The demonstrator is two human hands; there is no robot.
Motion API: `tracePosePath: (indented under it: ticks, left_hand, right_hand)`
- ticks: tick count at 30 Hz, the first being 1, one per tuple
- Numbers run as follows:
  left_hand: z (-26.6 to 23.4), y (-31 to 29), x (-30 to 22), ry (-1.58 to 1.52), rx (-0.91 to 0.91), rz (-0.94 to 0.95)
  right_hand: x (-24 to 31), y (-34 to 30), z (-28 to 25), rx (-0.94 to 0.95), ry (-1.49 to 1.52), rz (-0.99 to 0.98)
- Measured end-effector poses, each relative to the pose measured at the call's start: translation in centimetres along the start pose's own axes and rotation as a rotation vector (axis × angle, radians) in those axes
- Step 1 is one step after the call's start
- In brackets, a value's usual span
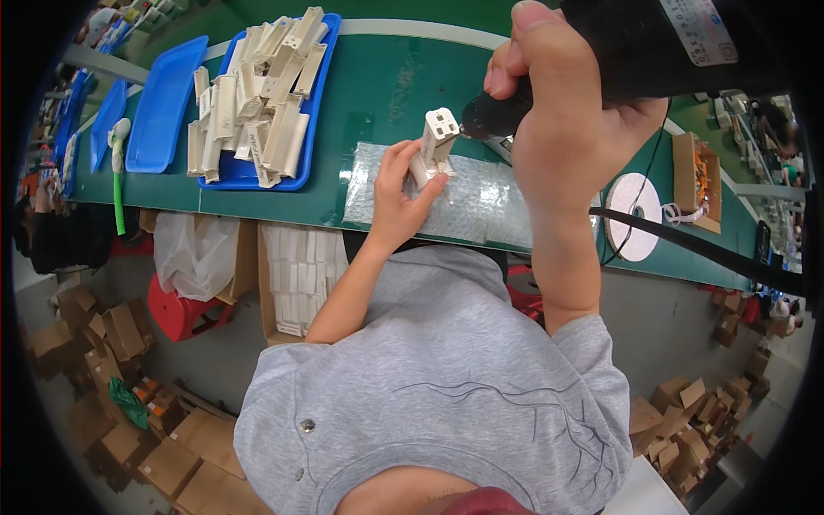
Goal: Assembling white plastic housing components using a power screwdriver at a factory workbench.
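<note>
My left hand (396,202) is closed around the base of a white plastic housing (440,137), which stands upright on a sheet of clear bubble wrap (493,202). Square openings show in the housing's top end. My right hand (566,129) grips a black electric screwdriver (639,51) with a pale label on its body. The screwdriver's nose points left, close beside the upper end of the housing; whether the bit touches it I cannot tell.
Left of my hands, a blue tray (306,163) holds a heap of similar white housings (257,103). Further left lies another blue tray (167,107). A white disc (633,216), a black cable (704,247) and a cardboard box (693,176) are on the right. White pieces fill a carton (268,300) below the table edge.
</note>
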State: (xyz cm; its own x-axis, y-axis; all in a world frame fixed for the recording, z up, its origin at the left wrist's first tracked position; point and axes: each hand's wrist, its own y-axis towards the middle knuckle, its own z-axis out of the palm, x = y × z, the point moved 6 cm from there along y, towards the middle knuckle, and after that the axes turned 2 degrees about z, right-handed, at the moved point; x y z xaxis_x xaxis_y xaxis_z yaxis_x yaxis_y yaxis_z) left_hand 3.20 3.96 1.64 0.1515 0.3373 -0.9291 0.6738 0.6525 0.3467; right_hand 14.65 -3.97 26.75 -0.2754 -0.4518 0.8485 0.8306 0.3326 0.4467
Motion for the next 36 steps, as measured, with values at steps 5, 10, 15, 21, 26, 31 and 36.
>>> tracePosePath:
  ticks: [5,10,15,21,26,31,36]
  left_hand:
    - [0.3,-0.1,-0.2,0.013,0.004,-0.009]
    - [0.3,-0.1,-0.3,-0.011,0.003,-0.013]
    - [0.2,-0.1,-0.1,0.007,-0.006,0.009]
    - [0.4,-0.2,-0.1,0.029,0.047,0.003]
    - [0.1,-0.2,0.0,0.013,-0.009,0.015]
    - [0.2,0.0,-0.3,0.0,-0.003,0.02]
    - [0.2,-0.2,0.0,-0.003,-0.002,-0.007]
  right_hand:
    - [-3.8,1.9,1.3,0.351,0.817,-0.592]
    - [-4.2,2.0,1.3,0.362,0.865,-0.596]
    - [-4.6,1.8,1.2,0.354,0.845,-0.578]
    - [-4.8,1.7,1.0,0.312,0.842,-0.58]
    - [-3.6,0.5,0.2,0.001,0.019,0.029]
    - [-4.5,1.7,1.1,0.294,0.842,-0.517]
    - [-4.7,1.6,1.0,0.276,0.839,-0.479]
